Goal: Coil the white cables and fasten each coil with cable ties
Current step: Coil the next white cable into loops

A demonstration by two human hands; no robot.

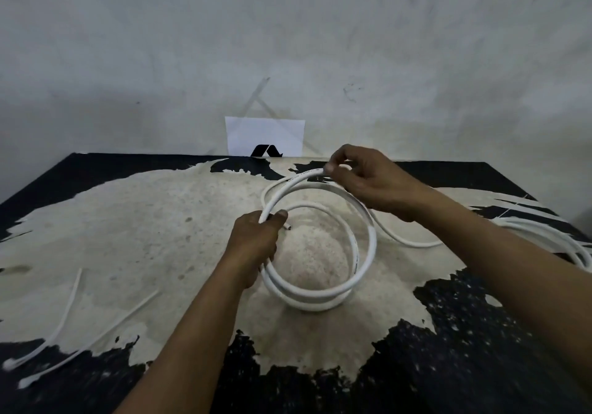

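One coil (363, 255) is mid-table (128, 237), gripped by left hand (256, 240) and right hand (368, 183).

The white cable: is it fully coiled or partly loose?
Partly coiled. The left hand and right hand hold a few loops of cable; the rest trails right.

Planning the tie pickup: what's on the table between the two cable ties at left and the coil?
Head view: only worn tabletop between the cable ties and the coil. The forearm of the left hand crosses above it.
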